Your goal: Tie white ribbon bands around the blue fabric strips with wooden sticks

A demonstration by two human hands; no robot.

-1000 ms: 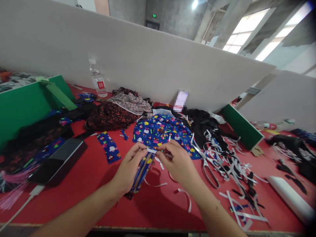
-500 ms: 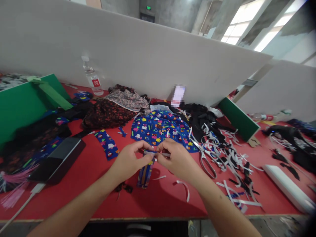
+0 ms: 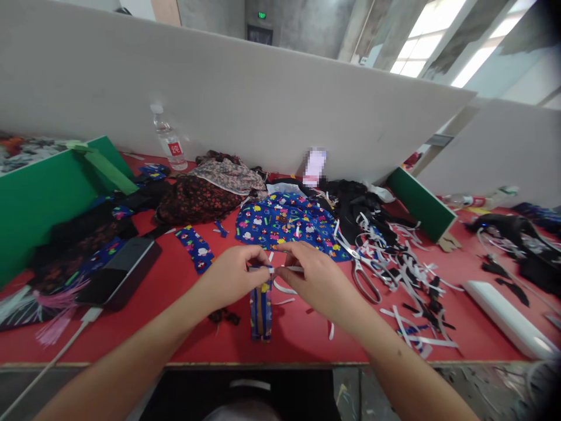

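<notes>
Spanning the view, the red surface (image 3: 302, 346) carries a green divider (image 3: 44, 204), dark device (image 3: 118, 272), clear bottle (image 3: 170, 140), blue printed cloth (image 3: 289, 222), scissors (image 3: 366, 283) and white scraps (image 3: 407, 263); a pale partition (image 3: 245, 93) stands behind. The left hand (image 3: 232, 272) pinches the printed strip (image 3: 262, 310) at its far end; the right hand (image 3: 318, 278), near it, pinches a white band (image 3: 295, 269). Blue with a brownish lengthwise middle, the strip extends toward the near edge.
</notes>
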